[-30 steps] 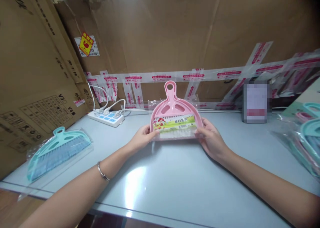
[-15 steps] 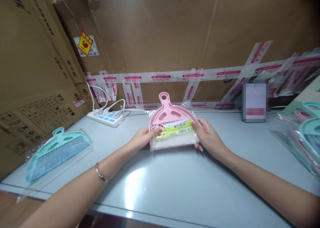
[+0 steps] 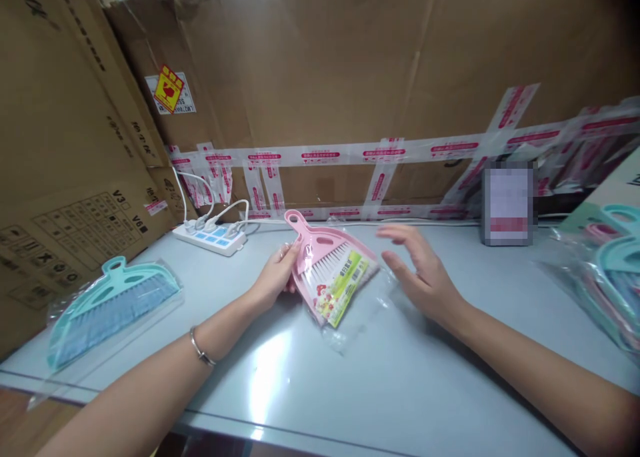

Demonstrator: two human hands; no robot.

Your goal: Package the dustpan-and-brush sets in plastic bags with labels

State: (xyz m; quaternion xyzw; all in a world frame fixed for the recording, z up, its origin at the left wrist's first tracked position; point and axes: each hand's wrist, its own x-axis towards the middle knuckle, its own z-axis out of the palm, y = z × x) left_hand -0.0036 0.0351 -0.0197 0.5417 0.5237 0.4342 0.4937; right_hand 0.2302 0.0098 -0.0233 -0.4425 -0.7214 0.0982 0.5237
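Note:
A pink dustpan and brush set in clear plastic wrap is tilted above the middle of the table, its handle toward the upper left. White bristles show inside the pan, beside a yellow-green label card. My left hand grips the set at its left edge near the handle, thumb on top and the other fingers mostly hidden underneath. To the right of the set, my right hand is apart from it, fingers spread and holding nothing.
A wrapped teal dustpan set lies at the left. More wrapped sets are piled at the right edge. A white power strip with plugged cables and a blurred upright device stand before the large cardboard box.
My right hand has let go of the pink set and moved slightly away. The set has turned, its handle swinging left and down, while my left hand has shifted its grip toward the handle.

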